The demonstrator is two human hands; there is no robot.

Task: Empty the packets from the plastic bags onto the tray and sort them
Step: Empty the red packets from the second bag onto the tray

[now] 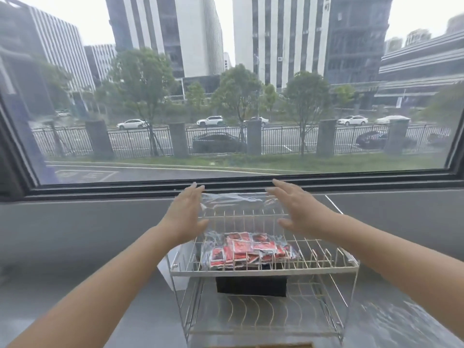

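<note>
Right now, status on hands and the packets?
Left hand and right hand open, flanking the clear plastic bag; grip unclear. Red packets bagged on the wire rack top tier. Nothing in the way.

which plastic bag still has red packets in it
The nearer plastic bag on the wire rack's top shelf; the far bag between both hands looks clear and empty.

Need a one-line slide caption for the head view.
Left hand and right hand open beside a clear plastic bag above red packets on a wire rack.
</note>
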